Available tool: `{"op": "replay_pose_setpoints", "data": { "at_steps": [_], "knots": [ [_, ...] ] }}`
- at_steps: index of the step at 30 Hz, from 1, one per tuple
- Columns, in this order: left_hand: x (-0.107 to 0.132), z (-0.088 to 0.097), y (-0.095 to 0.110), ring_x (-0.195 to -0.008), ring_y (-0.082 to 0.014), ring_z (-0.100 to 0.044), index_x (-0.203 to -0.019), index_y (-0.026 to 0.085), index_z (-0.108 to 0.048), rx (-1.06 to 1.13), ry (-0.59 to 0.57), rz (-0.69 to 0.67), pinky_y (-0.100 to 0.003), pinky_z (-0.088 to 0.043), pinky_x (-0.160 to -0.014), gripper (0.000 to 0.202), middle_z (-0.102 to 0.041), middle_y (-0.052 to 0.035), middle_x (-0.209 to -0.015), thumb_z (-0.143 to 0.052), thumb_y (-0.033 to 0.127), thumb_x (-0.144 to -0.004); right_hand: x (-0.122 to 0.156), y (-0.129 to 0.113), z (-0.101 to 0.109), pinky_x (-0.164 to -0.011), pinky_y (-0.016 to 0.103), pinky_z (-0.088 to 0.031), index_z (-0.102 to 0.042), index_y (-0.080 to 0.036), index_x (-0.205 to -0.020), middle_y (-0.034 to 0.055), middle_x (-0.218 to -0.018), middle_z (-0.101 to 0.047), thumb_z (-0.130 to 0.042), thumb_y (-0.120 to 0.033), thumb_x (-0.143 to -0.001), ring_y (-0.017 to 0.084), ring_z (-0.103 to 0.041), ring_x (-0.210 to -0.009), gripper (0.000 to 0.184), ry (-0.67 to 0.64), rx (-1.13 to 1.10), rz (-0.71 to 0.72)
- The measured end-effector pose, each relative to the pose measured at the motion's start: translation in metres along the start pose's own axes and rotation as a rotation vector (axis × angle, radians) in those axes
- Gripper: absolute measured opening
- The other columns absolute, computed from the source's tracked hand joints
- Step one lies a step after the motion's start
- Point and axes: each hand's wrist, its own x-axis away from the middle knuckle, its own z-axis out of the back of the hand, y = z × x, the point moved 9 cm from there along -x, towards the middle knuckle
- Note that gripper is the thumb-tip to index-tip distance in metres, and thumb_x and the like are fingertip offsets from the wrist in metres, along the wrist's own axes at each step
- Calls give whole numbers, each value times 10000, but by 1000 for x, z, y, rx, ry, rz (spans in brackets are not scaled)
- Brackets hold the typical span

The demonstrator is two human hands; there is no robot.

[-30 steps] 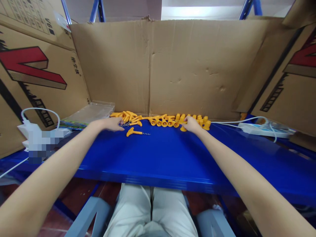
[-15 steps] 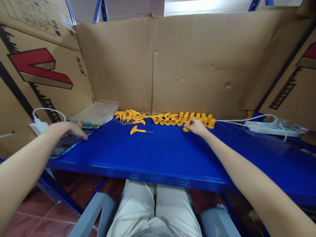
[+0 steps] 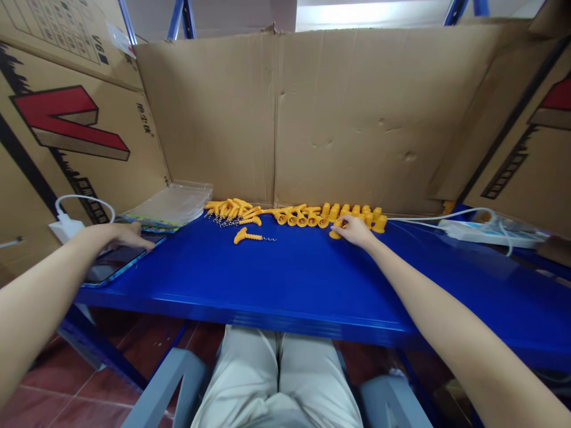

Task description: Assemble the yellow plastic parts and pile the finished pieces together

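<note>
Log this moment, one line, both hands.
left hand: over dark-screened device, contact unclear | right hand: grasping flared yellow cup | loose yellow corkscrew: lying on blue table

Light's OK overall, fairly even; we see the brightest patch as a blown-out white strip [image 3: 379,13] up top. Soft shadow near the right forearm [image 3: 432,309], slight sheen on blue tabletop [image 3: 267,279]. Floor [image 3: 57,371] dim. Wide-angle stretch at L/R edges. Small yellow pcs [image 3: 302,220] a bit soft.
</note>
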Motion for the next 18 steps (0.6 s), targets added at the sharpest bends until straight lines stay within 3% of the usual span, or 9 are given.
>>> {"op": "replay_pose_setpoints", "data": {
  "at_steps": [3,8,12,15,18],
  "knots": [
    [3,-11,6,-774,-156,-608,-1025,132,-524,-33,-157,-34,-203,-461,-608,368,-680,-72,-988,-607,337,-731,1,-1,1,-789,365,-510,-677,-129,-947,114,-916,-705,-704,-267,-752,241,-668,-864,241,-7,6,-8],
    [-7,-17,1,-778,-201,-640,-1096,139,-516,-12,-173,14,-256,-476,-625,470,-682,-109,-1049,-648,316,-681,2,-1,1,-749,340,-512,-676,-142,-912,81,-862,-701,-706,-270,-749,219,-665,-803,210,-14,6,-7],
    [-19,-26,-6,-813,-188,-646,-1154,124,-492,-5,-213,29,-234,-472,-629,494,-646,-168,-1175,-618,317,-717,3,-3,2,-742,332,-508,-671,-145,-926,74,-850,-693,-703,-276,-751,212,-659,-795,222,-19,6,-13],
    [-25,-18,1,-910,-189,-626,-1151,132,-505,-91,-170,-43,-202,-454,-641,518,-621,-161,-1242,-641,348,-700,6,-4,3,-748,325,-502,-663,-125,-964,85,-860,-687,-709,-275,-751,214,-657,-815,265,-36,14,-50],
    [-17,-1,29,-914,-177,-607,-1071,84,-557,-180,-125,-219,-183,-434,-664,467,-665,-156,-1154,-641,356,-700,8,-4,3,-737,310,-493,-661,-122,-956,80,-841,-676,-717,-275,-744,207,-652,-799,267,-55,26,-85]
  ]
}}
